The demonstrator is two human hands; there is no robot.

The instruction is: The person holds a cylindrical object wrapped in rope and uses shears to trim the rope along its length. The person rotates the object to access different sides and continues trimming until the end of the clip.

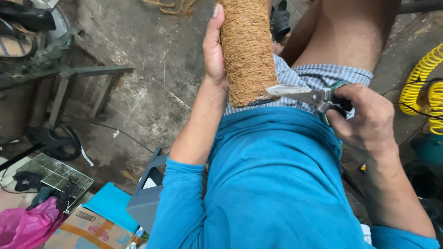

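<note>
Two hands at work over a lap on a stained concrete floor (152, 69). Left hand (213, 50) wrapped along the left side of a coir-wound pole (247, 50), fingers flat against the fibre, thumb hidden behind it; held upright and steady across striped shorts (318, 76), seemingly to brace the near end for trimming. Right hand (367, 117) clamped on the green handles of a pair of scissors (304, 94), blades together or nearly so, tip resting at the pole's near right edge, just where loose fibre meets the wrapped rope. Blue long-sleeved shirt (272, 184) filling the near middle. Wire mesh basket (55, 173) at near left, with dark items lying on it, too small to identify. Pink plastic bag (23, 226) just beside it, contents not visible; cardboard box (90, 230) taped shut to its right, a blue sheet (110, 205) lying partly over it. Coiled yellow hose (422, 83) at far right, well apart from the work. Black round weight plate (57, 140) on the floor at left, near a metal frame (83, 74).
</note>
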